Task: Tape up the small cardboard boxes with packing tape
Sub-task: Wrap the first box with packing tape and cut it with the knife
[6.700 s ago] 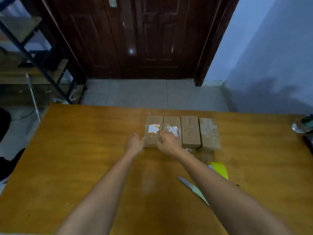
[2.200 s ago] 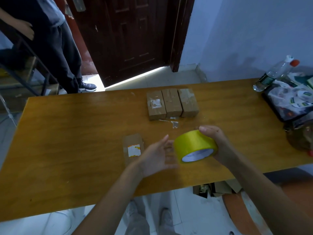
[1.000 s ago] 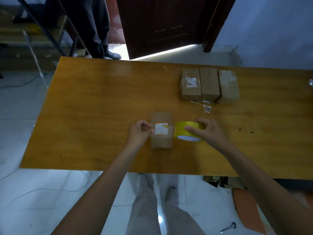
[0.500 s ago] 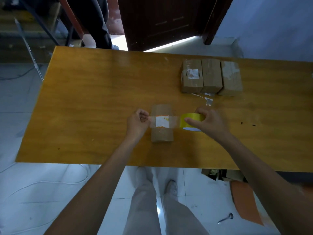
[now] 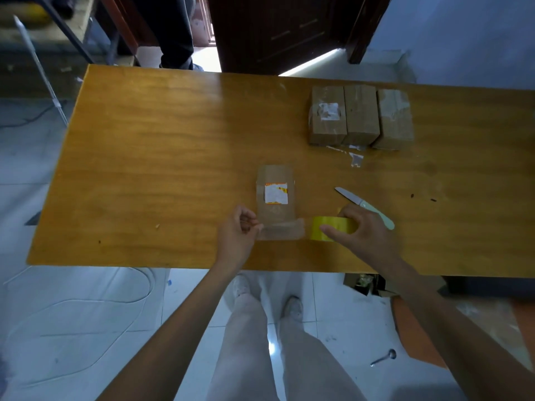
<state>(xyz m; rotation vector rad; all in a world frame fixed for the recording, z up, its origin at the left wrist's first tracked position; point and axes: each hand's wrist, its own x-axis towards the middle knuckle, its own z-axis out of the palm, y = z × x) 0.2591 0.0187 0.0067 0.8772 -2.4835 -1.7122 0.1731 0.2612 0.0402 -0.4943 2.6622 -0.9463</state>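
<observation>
A small cardboard box (image 5: 275,195) with a white and orange label lies near the front of the wooden table (image 5: 162,157). My left hand (image 5: 238,231) pinches the free end of a clear tape strip (image 5: 282,230) stretched across the box's near end. My right hand (image 5: 362,230) grips the yellow tape roll (image 5: 328,231) just right of the box. Three more small cardboard boxes (image 5: 360,117) sit side by side at the back right of the table.
A knife (image 5: 363,205) with a pale handle lies just beyond my right hand. Tape scraps (image 5: 354,157) lie in front of the three boxes. A person's legs (image 5: 176,30) stand beyond the table's far edge by a dark door. My own legs show below the table's front edge.
The tape strip, with both hands and the roll, has moved from over the box's label toward its near end. The knife has come into sight beyond my right hand.
</observation>
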